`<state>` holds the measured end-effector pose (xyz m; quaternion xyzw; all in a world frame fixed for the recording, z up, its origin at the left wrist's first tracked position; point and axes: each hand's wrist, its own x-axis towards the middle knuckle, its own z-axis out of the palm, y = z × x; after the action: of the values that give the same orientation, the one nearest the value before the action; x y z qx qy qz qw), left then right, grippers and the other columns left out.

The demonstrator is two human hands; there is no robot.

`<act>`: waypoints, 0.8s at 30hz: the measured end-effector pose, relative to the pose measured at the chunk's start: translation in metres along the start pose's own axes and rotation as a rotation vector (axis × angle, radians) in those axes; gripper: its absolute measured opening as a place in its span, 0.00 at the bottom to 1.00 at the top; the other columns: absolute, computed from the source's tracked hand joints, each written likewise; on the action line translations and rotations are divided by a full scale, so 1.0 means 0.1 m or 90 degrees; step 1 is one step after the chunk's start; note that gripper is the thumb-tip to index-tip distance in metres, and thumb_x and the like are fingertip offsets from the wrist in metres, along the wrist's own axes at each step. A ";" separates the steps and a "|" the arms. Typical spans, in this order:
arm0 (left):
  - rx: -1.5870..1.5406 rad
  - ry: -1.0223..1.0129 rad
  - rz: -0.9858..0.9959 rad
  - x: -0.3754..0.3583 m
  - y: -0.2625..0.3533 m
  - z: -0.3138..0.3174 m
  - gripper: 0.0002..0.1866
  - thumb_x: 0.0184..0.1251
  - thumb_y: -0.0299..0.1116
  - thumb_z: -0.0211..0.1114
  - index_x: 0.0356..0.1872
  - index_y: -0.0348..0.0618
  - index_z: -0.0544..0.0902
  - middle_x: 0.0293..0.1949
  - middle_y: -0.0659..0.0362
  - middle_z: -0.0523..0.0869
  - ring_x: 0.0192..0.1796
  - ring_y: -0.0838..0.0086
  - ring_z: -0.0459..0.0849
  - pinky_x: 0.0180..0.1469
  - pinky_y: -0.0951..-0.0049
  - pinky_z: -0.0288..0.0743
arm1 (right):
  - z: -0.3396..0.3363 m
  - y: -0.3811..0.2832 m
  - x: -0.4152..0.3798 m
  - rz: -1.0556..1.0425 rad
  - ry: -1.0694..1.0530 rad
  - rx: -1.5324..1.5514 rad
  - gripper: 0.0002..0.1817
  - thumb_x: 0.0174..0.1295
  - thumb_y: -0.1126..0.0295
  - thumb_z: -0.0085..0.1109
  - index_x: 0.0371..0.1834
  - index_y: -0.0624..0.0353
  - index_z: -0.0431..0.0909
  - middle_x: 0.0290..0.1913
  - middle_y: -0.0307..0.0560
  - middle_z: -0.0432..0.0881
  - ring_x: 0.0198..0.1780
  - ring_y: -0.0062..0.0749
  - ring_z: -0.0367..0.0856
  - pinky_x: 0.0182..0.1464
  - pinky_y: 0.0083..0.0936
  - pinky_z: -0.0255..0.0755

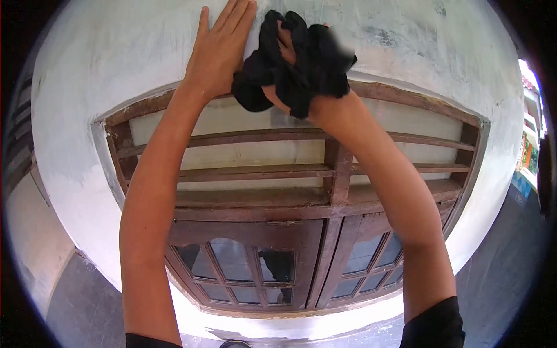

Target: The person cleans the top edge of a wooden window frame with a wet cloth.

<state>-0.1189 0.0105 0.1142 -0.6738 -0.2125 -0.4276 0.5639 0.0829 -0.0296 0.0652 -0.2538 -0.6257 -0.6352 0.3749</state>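
My left hand [221,49] lies flat against the pale wall above the window, fingers stretched upward and holding nothing. Beside it, a bunched black cloth [290,64] is gripped in my right hand [286,45], at the top edge of the wooden window frame [400,95]. Folds of the cloth cover most of the right hand, so only parts of the fingers show. The wall [371,35] around the cloth has grey, patchy stains.
Below my arms are wooden slats [255,171] of a vent and two brown window shutters [243,232] with small glass panes. A grey floor [81,301] shows at the lower left. A dark round object [235,344] sits at the bottom edge.
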 end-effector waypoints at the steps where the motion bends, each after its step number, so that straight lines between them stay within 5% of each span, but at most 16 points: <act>1: 0.001 0.003 0.001 -0.01 -0.02 0.04 0.57 0.58 0.51 0.72 0.80 0.25 0.54 0.83 0.37 0.53 0.86 0.47 0.49 0.83 0.37 0.40 | 0.06 0.08 0.06 -0.004 0.033 0.048 0.47 0.56 0.36 0.64 0.76 0.53 0.71 0.75 0.58 0.71 0.76 0.60 0.66 0.78 0.75 0.43; 3: -0.135 0.195 0.080 -0.04 -0.07 0.15 0.64 0.44 0.53 0.82 0.84 0.46 0.57 0.84 0.56 0.58 0.85 0.62 0.56 0.85 0.47 0.44 | 0.20 0.30 0.17 -0.087 0.093 0.050 0.38 0.58 0.44 0.66 0.70 0.51 0.75 0.71 0.55 0.75 0.74 0.58 0.69 0.76 0.69 0.50; 5: -0.109 0.169 0.071 -0.03 -0.09 0.15 0.64 0.45 0.55 0.82 0.84 0.46 0.56 0.84 0.56 0.58 0.85 0.62 0.56 0.85 0.46 0.43 | 0.27 0.40 0.26 -0.253 0.208 0.063 0.21 0.60 0.59 0.70 0.58 0.45 0.82 0.64 0.50 0.82 0.70 0.53 0.75 0.71 0.58 0.64; 7: -0.083 0.143 0.057 -0.04 -0.08 0.10 0.65 0.46 0.58 0.82 0.84 0.45 0.56 0.84 0.55 0.58 0.85 0.63 0.56 0.85 0.45 0.43 | 0.21 0.29 0.13 -0.196 0.158 0.028 0.26 0.59 0.55 0.69 0.61 0.47 0.80 0.66 0.51 0.80 0.71 0.54 0.73 0.73 0.61 0.60; 9: -0.084 0.032 0.026 -0.03 -0.03 -0.01 0.58 0.56 0.51 0.73 0.80 0.25 0.54 0.83 0.37 0.53 0.86 0.47 0.49 0.83 0.36 0.41 | 0.00 0.04 0.02 -0.093 0.067 -0.044 0.36 0.58 0.46 0.67 0.68 0.50 0.76 0.70 0.55 0.75 0.74 0.57 0.70 0.75 0.68 0.53; 11: -0.061 0.005 0.008 -0.01 -0.02 -0.01 0.59 0.56 0.53 0.73 0.80 0.25 0.54 0.83 0.37 0.52 0.86 0.48 0.49 0.82 0.37 0.41 | -0.11 -0.13 -0.04 0.015 -0.027 -0.112 0.46 0.57 0.38 0.65 0.75 0.53 0.72 0.74 0.58 0.71 0.76 0.59 0.67 0.77 0.74 0.45; 15: -0.050 0.014 0.015 -0.03 -0.03 0.00 0.61 0.55 0.56 0.73 0.81 0.26 0.53 0.84 0.37 0.52 0.86 0.49 0.49 0.82 0.38 0.41 | 0.06 0.02 0.09 0.014 0.010 -0.126 0.45 0.55 0.39 0.66 0.73 0.53 0.74 0.74 0.57 0.72 0.76 0.59 0.67 0.78 0.74 0.44; 17: -0.080 0.027 0.022 -0.03 -0.06 0.02 0.62 0.54 0.57 0.73 0.81 0.26 0.53 0.84 0.38 0.52 0.86 0.49 0.49 0.83 0.38 0.41 | 0.07 0.20 0.26 -0.031 0.093 0.106 0.30 0.65 0.58 0.64 0.69 0.60 0.75 0.70 0.57 0.76 0.71 0.53 0.71 0.71 0.69 0.59; 18: -0.110 0.040 0.023 -0.03 -0.07 0.04 0.62 0.54 0.58 0.73 0.81 0.27 0.53 0.84 0.38 0.52 0.86 0.50 0.49 0.83 0.39 0.42 | 0.07 0.19 0.23 -0.029 0.091 0.105 0.30 0.65 0.58 0.64 0.69 0.60 0.75 0.70 0.57 0.76 0.71 0.53 0.71 0.71 0.69 0.59; 24: -0.022 -0.025 -0.012 -0.03 -0.03 -0.01 0.63 0.51 0.53 0.77 0.81 0.28 0.52 0.83 0.39 0.53 0.86 0.51 0.50 0.83 0.40 0.42 | -0.03 -0.13 -0.04 0.014 -0.041 -0.158 0.46 0.57 0.38 0.64 0.76 0.53 0.71 0.76 0.57 0.70 0.77 0.58 0.66 0.80 0.72 0.38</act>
<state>-0.1227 0.0106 0.1136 -0.6898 -0.2225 -0.4234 0.5435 0.0749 -0.0323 0.0543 -0.3253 -0.5510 -0.6952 0.3276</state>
